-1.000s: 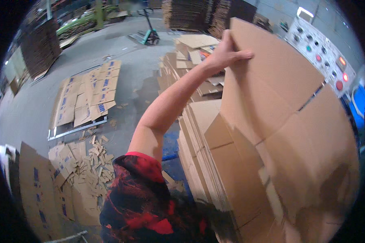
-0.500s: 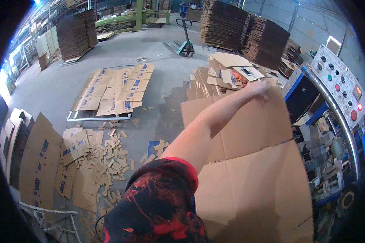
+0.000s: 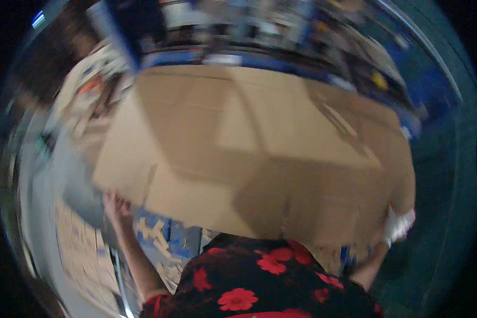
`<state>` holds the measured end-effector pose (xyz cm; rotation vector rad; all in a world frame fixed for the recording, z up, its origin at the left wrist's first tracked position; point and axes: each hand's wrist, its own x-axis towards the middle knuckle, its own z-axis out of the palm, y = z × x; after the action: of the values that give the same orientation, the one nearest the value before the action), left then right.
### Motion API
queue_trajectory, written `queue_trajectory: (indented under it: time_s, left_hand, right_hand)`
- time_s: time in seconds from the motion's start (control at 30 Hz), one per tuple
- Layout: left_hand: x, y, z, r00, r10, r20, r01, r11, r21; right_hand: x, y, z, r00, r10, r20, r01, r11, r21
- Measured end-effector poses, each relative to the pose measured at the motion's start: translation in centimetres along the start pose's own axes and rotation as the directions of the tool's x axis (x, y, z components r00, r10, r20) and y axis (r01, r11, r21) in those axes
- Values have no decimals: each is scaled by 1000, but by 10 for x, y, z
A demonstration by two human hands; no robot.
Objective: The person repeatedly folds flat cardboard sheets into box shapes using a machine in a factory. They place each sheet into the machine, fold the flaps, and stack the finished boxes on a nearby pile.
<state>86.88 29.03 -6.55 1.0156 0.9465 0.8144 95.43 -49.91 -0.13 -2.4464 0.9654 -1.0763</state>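
A wide brown cardboard sheet lies flat in front of me, with creases and slots cut near its edges. My left hand holds its near left corner, fingers curled at the edge. At the near right corner my right hand, in what looks like a white glove, is closed on the edge. The sheet's far side reaches over the blue machine. Motion smears the picture, so finger details are faint.
Beyond the sheet stand blurred machine parts. A heap of cardboard pieces is at the far left. Small cardboard scraps lie below the near edge, and printed flat cardboard rests on the floor at lower left.
My view has swung right toward the machine. The sheet now lies crosswise before me. An arm reached to its far edge before; now both hands are at its near corners.
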Motion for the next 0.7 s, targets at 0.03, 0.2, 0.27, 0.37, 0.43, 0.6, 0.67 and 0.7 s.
queue_trajectory:
  time_s: [0.03, 0.2, 0.27, 0.37, 0.43, 0.6, 0.67, 0.7]
  left_hand:
    - [8, -1, 4, 999, 9, 36, -11, 998, 69]
    - [50, 2, 2, 951, -150, 270, 163, 986, -27]
    - [58, 11, -1, 911, -237, 337, 289, 951, -111]
    - [57, 31, 2, 876, -285, 390, 330, 942, -54]
    - [53, 45, 6, 844, -301, 443, 316, 948, 41]
    - [33, 58, 22, 806, 101, 583, -322, 902, 288]
    - [19, 53, 27, 810, 243, 534, -472, 811, 347]
    - [9, 49, 28, 769, 284, 572, -509, 814, 280]
  right_hand:
    - [-7, 18, -4, 984, 20, -179, -79, 941, -330]
    - [-47, 47, -13, 881, 404, 246, -417, 417, 807]
    - [-55, 41, -20, 820, 372, 435, -508, 126, 852]
    - [-59, 32, -31, 717, 288, 635, -621, -152, 769]
    - [-57, 23, -35, 753, 266, 602, -617, -34, 786]
    - [-52, -2, -36, 922, 223, 317, -365, 226, 903]
    - [-52, -9, -38, 940, 228, 255, -303, 207, 930]
    - [-52, -10, -40, 950, 187, 251, -305, 369, 878]
